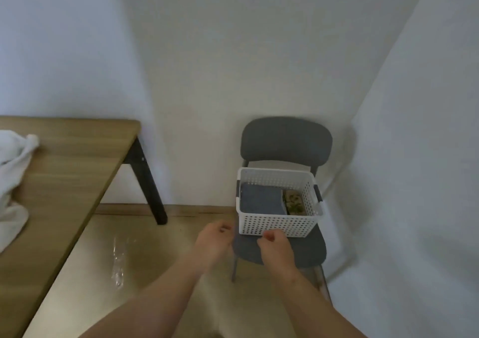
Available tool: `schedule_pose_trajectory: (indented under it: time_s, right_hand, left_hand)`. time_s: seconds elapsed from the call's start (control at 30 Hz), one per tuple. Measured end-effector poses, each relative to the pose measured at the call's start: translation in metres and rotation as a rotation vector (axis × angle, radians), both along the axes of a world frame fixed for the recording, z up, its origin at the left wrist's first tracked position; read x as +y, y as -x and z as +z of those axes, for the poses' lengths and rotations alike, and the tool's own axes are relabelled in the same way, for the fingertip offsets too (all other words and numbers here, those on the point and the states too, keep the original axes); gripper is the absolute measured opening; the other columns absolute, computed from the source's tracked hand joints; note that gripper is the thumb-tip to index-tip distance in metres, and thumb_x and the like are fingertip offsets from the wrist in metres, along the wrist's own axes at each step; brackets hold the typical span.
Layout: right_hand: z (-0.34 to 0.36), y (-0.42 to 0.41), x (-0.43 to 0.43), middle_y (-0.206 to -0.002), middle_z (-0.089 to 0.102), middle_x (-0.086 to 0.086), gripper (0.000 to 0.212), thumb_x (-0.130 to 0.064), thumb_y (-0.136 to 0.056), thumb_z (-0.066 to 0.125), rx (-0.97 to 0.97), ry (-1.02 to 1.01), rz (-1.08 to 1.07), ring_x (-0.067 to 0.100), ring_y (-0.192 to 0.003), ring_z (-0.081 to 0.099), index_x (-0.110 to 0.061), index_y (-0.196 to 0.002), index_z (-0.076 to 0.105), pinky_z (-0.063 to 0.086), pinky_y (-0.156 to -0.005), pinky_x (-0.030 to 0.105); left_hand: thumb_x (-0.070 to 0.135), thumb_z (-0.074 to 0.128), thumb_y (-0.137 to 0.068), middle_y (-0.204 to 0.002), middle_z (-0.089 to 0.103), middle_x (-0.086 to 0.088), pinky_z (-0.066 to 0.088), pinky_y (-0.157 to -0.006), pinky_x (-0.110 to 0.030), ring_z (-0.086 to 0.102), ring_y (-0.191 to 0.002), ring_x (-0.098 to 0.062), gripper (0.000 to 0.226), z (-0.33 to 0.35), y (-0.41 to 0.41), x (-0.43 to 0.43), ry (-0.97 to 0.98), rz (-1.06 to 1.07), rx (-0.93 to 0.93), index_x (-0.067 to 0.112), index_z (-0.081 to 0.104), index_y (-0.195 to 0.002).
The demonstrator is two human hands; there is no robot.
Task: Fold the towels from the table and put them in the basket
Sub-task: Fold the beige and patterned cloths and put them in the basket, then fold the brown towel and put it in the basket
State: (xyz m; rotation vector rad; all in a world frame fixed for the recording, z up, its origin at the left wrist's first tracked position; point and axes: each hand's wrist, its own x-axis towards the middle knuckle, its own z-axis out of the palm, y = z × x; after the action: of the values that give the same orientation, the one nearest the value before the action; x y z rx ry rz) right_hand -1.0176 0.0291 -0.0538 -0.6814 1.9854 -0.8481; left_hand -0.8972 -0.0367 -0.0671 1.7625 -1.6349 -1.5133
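Observation:
A white perforated basket (277, 225) stands on a grey chair. Inside it lie a folded blue-grey towel (261, 201) on the left and a folded patterned towel (293, 200) on the right. An unfolded white towel (13, 179) lies crumpled on the wooden table (67, 182) at the far left. My left hand (212, 241) hovers just left of the basket's front corner, fingers loosely curled, holding nothing. My right hand (276, 247) hangs in front of the basket's front wall, fingers loosely curled and empty.
The grey chair (285, 140) stands against the white wall in a corner. The table's black leg (147, 182) slants down to the shiny beige floor (145, 254) between table and chair.

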Motion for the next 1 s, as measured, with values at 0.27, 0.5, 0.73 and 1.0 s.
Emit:
schedule_pose_trajectory:
  time_s: [0.27, 0.5, 0.73, 1.0]
  right_hand:
    - [-0.005, -0.092, 0.169, -0.081, 0.057, -0.001, 0.011, -0.011, -0.089, 0.051, -0.053, 0.083, 0.082, 0.019, -0.081, 0.052, -0.016, -0.094, 0.058, 0.040, -0.072, 0.025]
    - [-0.022, -0.206, 0.295, -0.073, 0.055, 0.002, 0.013, -0.007, -0.085, 0.052, -0.174, -0.012, 0.176, 0.022, -0.070, 0.050, -0.017, -0.079, 0.057, 0.035, -0.055, 0.024]
    - [-0.010, -0.352, 0.327, -0.083, 0.059, 0.004, 0.014, -0.005, -0.086, 0.050, -0.205, -0.002, 0.353, 0.019, -0.069, 0.052, -0.015, -0.079, 0.057, 0.037, -0.057, 0.024]
    - [-0.012, -0.547, 0.348, -0.092, 0.062, 0.003, 0.013, -0.011, -0.086, 0.047, -0.209, -0.057, 0.478, 0.020, -0.078, 0.056, -0.018, -0.087, 0.058, 0.043, -0.066, 0.028]
  left_hand:
    - [0.009, 0.046, -0.095, -0.096, 0.060, -0.002, 0.038, -0.046, -0.015, 0.059, -0.066, -0.006, 0.017, 0.017, -0.092, 0.178, 0.012, 0.093, 0.087, 0.022, 0.058, -0.093]
    - [0.010, 0.052, -0.087, -0.076, 0.063, 0.006, 0.044, -0.061, -0.022, 0.065, -0.076, -0.018, 0.021, 0.024, -0.222, 0.318, 0.041, 0.246, 0.079, 0.028, 0.061, -0.080]
    - [0.009, 0.053, -0.090, -0.084, 0.059, 0.017, 0.042, -0.072, -0.011, 0.057, -0.085, -0.011, 0.028, 0.024, -0.389, 0.369, 0.223, 0.409, -0.011, 0.033, 0.056, -0.077]
    - [0.019, 0.051, -0.092, -0.092, 0.058, 0.004, 0.038, -0.067, -0.019, 0.055, -0.086, -0.013, 0.011, 0.000, -0.582, 0.409, 0.060, 0.505, -0.155, 0.027, 0.058, -0.092]
